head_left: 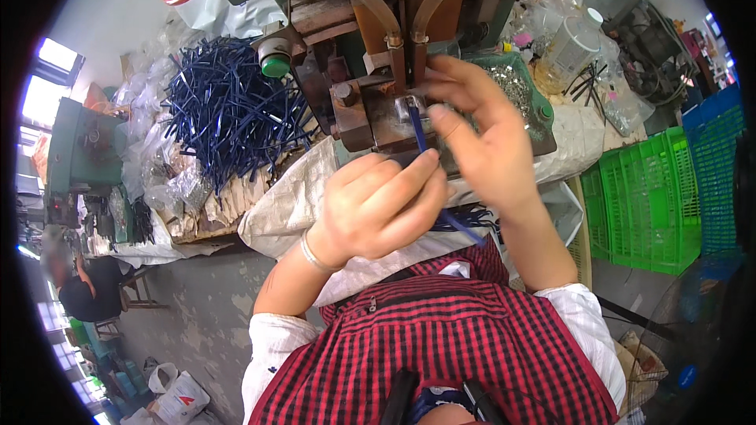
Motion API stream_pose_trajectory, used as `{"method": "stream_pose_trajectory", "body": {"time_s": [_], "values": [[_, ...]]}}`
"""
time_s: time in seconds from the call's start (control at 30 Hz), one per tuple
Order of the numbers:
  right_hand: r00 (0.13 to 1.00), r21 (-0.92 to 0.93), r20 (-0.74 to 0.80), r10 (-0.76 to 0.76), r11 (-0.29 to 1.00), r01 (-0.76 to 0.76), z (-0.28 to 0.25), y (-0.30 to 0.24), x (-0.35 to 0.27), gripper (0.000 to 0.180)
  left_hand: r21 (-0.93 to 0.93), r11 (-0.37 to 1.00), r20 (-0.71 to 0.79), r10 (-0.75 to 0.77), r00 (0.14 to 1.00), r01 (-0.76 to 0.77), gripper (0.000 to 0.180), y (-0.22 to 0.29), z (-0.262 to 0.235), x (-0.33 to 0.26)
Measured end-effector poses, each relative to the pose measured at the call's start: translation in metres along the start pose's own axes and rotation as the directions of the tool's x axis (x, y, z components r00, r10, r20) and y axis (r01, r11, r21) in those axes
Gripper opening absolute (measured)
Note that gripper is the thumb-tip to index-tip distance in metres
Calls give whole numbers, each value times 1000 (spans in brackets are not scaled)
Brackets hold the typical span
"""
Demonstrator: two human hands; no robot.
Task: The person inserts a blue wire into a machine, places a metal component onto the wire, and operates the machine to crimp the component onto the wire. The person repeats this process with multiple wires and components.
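My left hand (382,203) is closed, its thumb and fingers pinching a narrow dark blue strip (418,127). The upper end of the strip reaches a small shiny metal piece (409,107) at the work point of a press machine (382,121). Below my fingers the strip's other end trails down and to the right. My right hand (488,138) is beside the work point, thumb and fingers apart and slightly blurred, the fingertips close to the metal piece. Nothing can be made out in it. More blue strips (465,219) lie beneath my hands, partly hidden.
A large heap of blue strips (232,106) lies left of the press. On its right is a green tray (543,130) of small metal pieces, with a plastic jug (568,47) behind. Green crates (642,201) stand at the right. Another person (87,291) sits far left.
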State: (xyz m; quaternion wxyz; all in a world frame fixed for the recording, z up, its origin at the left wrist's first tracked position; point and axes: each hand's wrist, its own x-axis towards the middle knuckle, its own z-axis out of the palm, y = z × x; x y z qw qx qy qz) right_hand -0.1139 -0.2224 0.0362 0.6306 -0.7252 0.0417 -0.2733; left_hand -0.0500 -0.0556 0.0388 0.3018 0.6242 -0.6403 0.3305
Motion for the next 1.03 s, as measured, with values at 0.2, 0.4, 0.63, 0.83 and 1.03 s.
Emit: {"method": "stream_pose_trajectory", "body": {"time_s": [0.2, 0.4, 0.63, 0.83, 1.03], "values": [[991, -922, -123, -55, 376, -94, -91, 89, 12, 27, -39, 998, -63, 36, 997, -38, 29, -14, 21, -3], [958, -907, -112, -264, 420, 10, -105, 126, 0, 11, -34, 999, -73, 22, 997, -25, 28, -15, 19, -3], [945, -841, -268, -186, 524, -135, -97, 108, -2, 16, -5, 977, -151, -212, 966, 214, 20, 7, 0, -31], [912, -628, -353, -207, 775, -67, -91, 122, -5, 15, 78, 568, -230, -790, 569, 820, 58, -62, 4, -97], [937, -534, -343, -68, 835, -135, -77, 118, 9, 14, 127, 602, -72, -787, 613, 788, 81, -114, 36, -116]]}}
